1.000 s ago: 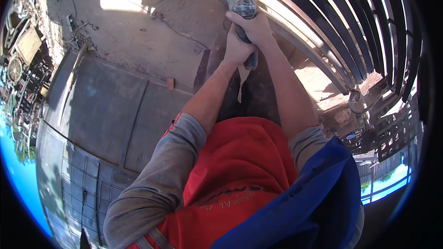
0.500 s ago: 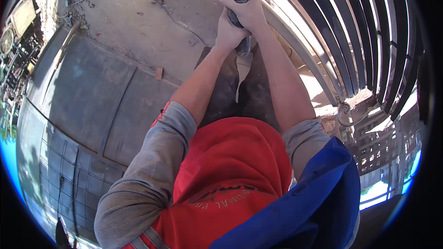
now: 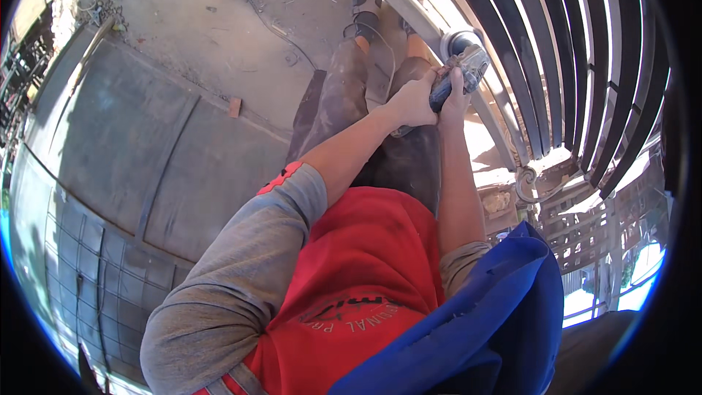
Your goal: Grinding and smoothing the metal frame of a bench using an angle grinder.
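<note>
An angle grinder (image 3: 474,67) with a dark, dusty body is held in front of my right thigh, its disc end against or very near the metal bar at the edge of the slatted gate (image 3: 504,113). I cannot tell whether the disc touches the bar. My left hand (image 3: 415,104) is wrapped round the rear of the grinder's body. Closed on it from the right side is my right hand (image 3: 455,100), with the thumb up along the body. Part of the grinder's rear end is hidden behind my fingers.
Dark curved slats (image 3: 556,44) rise along the right, with a metal scroll (image 3: 528,183) below them. Large grey metal panels (image 3: 110,139) stand at the left. A cord (image 3: 270,23) lies across the dusty floor, and a small reddish block (image 3: 235,107) rests by the panels.
Both hands have swung the grinder right and nearer to my body, bringing it to the gate's edge bar. My legs and shoes now show where my arms were.
</note>
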The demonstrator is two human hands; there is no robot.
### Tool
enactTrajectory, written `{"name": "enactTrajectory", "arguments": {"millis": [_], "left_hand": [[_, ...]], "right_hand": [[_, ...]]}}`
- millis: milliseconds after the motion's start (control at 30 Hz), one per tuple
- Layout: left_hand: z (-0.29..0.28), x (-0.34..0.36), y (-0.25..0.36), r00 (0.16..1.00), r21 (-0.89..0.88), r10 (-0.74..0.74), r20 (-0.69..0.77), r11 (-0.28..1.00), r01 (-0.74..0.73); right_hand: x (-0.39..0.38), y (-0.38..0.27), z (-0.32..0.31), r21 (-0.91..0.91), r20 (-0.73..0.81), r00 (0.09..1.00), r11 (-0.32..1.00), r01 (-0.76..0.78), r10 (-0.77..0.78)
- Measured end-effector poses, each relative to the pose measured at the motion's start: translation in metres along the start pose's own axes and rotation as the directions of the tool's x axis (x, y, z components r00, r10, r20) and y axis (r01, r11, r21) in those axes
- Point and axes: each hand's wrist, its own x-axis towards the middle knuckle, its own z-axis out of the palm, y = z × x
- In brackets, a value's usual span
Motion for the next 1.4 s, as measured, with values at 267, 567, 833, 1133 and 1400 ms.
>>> {"name": "enactTrajectory", "arguments": {"millis": [267, 567, 833, 1133, 1400], "left_hand": [[-0.075, -0.012, 0.008, 0.859, -0.076, 0.109, -0.501, 0.983, -0.169], [-0.093, 0.018, 0.087, 0.797, -0.155, 0.099, -0.596, 0.96, -0.235], [-0.076, 0.057, 0.116, 0.699, -0.24, 0.016, -0.715, 0.934, -0.266], [-0.06, 0.089, 0.155, 0.568, -0.363, -0.117, -0.814, 0.867, -0.342], [-0.057, 0.095, 0.175, 0.535, -0.358, -0.118, -0.836, 0.857, -0.371]], "right_hand": [[0.04, -0.021, 0.126, -0.357, 0.276, 0.936, 0.927, -0.112, 0.219], [0.084, -0.102, 0.162, -0.274, 0.478, 0.84, 0.952, -0.135, 0.257], [0.132, -0.124, 0.172, -0.495, 0.544, 0.766, 0.868, -0.036, 0.343], [0.166, -0.159, 0.183, -0.604, 0.612, 0.662, 0.796, 0.037, 0.433], [0.171, -0.175, 0.183, -0.698, 0.517, 0.72, 0.715, 0.042, 0.462]]}}
